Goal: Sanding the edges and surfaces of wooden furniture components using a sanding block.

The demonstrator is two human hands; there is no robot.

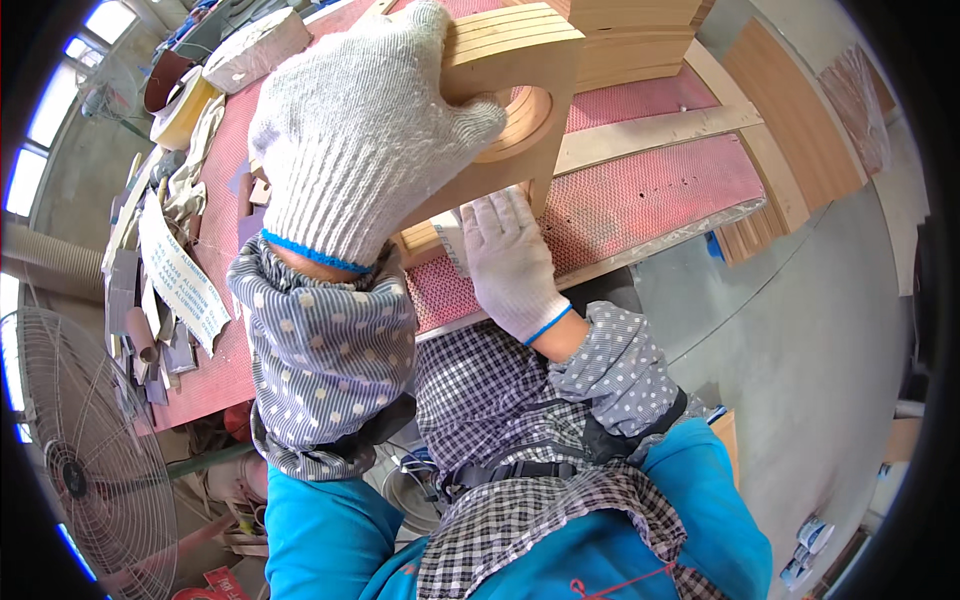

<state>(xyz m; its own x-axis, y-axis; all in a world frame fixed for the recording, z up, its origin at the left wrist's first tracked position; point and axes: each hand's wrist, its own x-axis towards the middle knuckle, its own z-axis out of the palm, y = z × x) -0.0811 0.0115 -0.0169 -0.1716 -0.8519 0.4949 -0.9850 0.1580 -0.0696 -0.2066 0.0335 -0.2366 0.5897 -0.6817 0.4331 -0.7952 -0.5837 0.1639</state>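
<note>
L hand (365,130), white knit glove, is clamped over the top edge of a wood block (520,95) w/ a round hole cut through it; grip is closed on the block, thumb hooked near the hole rim. R hand (510,265), same glove type, lies flat w/ fingers spread on the block's lower end and the pale strip under it, so grip is wide, pressing not holding. Block sits at the near edge of the red surface (640,200), tilted up off it on its lower end, just in front of a stack of similar wood pieces (630,40). Long axis runs approx from lower left to upper right in view, holed face turned to the right and a bit toward me; layered edge lines follow that axis. I'd judge the step as steadying/seating the block, so I'd keep L hand firm on top, R palm low to stop the bottom sliding, fingers clear of the hole. Tape roll (180,110) and paper strips (180,275) lie well apart to the left, fan (90,440) lower left.
</note>
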